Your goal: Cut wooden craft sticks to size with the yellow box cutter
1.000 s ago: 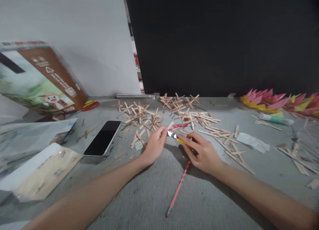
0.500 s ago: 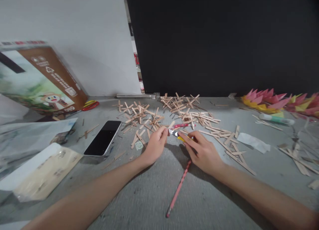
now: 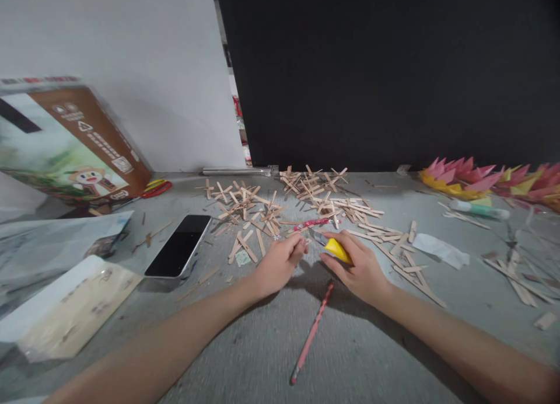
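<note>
My right hand (image 3: 361,270) is closed round the yellow handle of a utility knife (image 3: 338,250). Its metal blade points up and left, toward my left hand (image 3: 282,261). The fingers of that hand are pinched together, and whatever is between them is hidden. A small gap separates the two hands. Just beyond them lies a red twisted, wrapped piece (image 3: 312,223) among wooden craft sticks (image 3: 258,240). Between my forearms a pink pencil (image 3: 311,337) rests on the grey table.
Crossed sticks (image 3: 238,199) are heaped at the back, with loose sticks (image 3: 415,275) to the right. A phone (image 3: 179,246), a plastic packet (image 3: 83,307) and a printed box (image 3: 83,141) stand or lie left. Pink-yellow paper petals (image 3: 464,176) and a glue stick (image 3: 479,209) are right.
The knife has drawn back from my left fingers, and its yellow handle has turned into fuller view. The light stick tip that showed above my left fingers is no longer visible.
</note>
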A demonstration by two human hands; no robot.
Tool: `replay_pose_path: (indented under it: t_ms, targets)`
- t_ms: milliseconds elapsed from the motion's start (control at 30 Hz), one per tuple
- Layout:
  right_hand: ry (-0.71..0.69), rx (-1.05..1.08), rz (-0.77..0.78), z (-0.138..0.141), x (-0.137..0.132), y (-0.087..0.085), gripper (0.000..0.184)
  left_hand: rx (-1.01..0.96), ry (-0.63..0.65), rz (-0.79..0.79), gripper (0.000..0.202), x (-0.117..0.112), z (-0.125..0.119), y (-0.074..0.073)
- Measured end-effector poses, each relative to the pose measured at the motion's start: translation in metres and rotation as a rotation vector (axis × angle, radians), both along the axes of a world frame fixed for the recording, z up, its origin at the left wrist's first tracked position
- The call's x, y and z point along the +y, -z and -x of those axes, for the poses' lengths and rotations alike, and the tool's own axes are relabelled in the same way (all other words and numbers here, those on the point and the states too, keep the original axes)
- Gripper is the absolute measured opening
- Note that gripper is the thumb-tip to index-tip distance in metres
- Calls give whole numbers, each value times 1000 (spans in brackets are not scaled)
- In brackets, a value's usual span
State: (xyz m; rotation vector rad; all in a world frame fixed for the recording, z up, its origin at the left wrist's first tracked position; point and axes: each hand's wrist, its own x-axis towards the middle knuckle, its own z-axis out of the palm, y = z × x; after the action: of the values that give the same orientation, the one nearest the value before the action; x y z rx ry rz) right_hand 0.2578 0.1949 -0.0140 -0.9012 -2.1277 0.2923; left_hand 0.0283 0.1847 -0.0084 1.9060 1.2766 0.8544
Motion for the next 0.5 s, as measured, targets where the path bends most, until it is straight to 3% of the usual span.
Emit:
replay_pose_path:
  t_ms: [167,333,500]
  targets:
    - [-75,-34,-97,-2,2,8,24,199,179,-34,22,-3,-1,2]
    - [-126,-66,-162,-3,2,6,26,108,328,-66,19,-3,1,-4]
    - [-133,-52,-137,-4,3,7,26,82,358,-45,20,-4,4,-8]
